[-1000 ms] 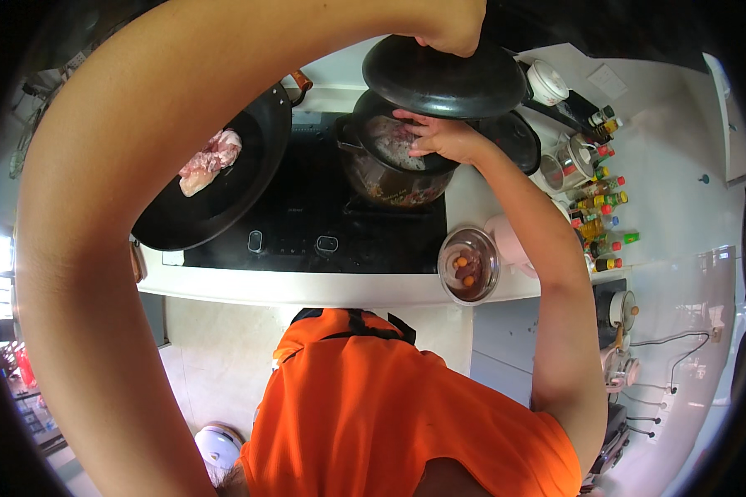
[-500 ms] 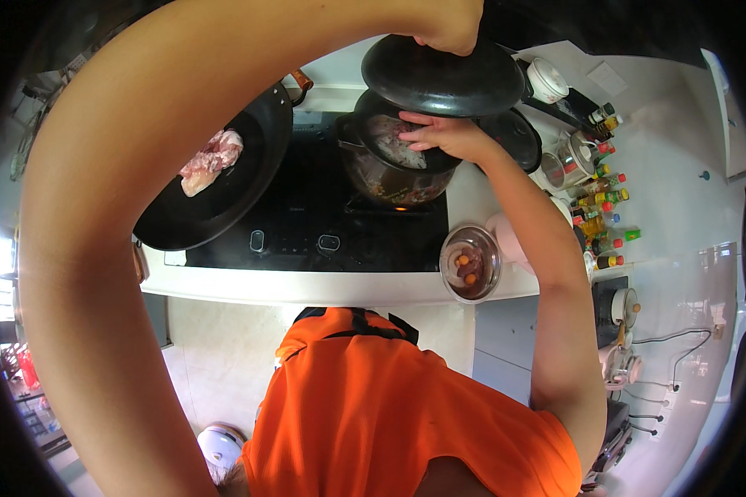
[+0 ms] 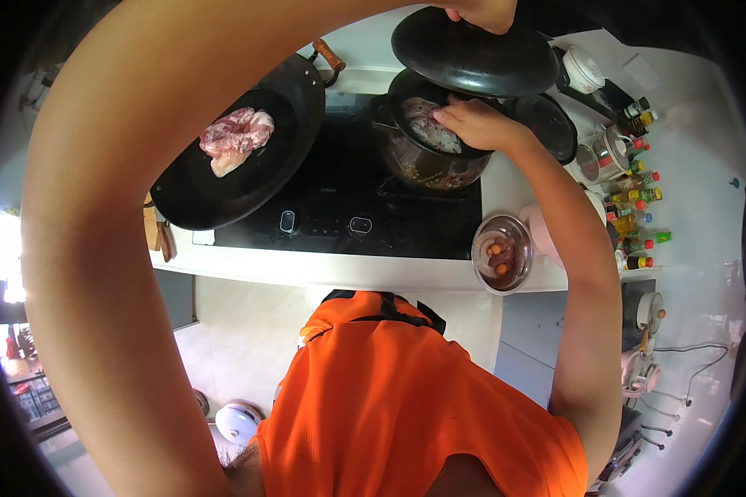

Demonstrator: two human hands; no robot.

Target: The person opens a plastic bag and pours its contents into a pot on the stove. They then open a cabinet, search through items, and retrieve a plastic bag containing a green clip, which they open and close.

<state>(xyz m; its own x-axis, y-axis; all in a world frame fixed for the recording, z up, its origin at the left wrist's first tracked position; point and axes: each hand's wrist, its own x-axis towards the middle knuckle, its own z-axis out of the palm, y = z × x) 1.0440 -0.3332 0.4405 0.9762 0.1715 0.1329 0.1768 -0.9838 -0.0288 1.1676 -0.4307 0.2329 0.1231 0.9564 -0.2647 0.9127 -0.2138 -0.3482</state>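
Pot [image 3: 433, 163] on black cooktop [image 3: 344, 186], pale kitchen floor [image 3: 240, 323] below

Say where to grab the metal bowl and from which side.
Likely the near-left rim of the metal bowl, coming from the front edge of the counter: the round rim faces up, while a pink object crowds its right side.

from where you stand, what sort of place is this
A kitchen, likely a home one: a black cooktop with a patterned pot on it, a pan of raw meat, and condiment bottles at right.
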